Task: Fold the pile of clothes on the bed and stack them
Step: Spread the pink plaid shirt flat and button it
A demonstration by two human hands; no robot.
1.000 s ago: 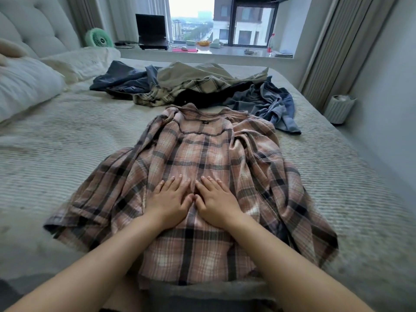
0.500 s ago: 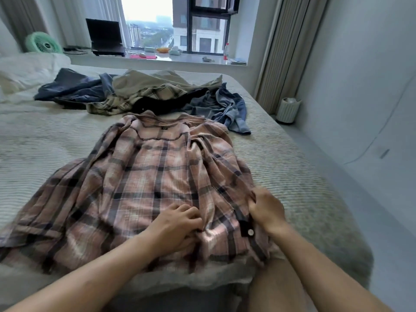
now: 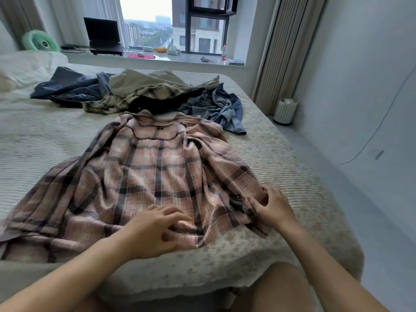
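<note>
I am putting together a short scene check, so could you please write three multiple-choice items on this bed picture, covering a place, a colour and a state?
1. Where does the unfolded pile lie relative to the plaid shirt?
A. beyond it, toward the window
B. on the floor
C. under the pillow

2. What colour is the fan by the window?
A. red
B. green
C. black

3. What is the right hand doing?
A. hanging idle
B. holding a bottle
C. gripping the shirt's edge

Answers: A, the pile lies past the plaid shirt; B, the fan is green; C, the right hand curls round the cloth, while the left hand rests on it.
</note>
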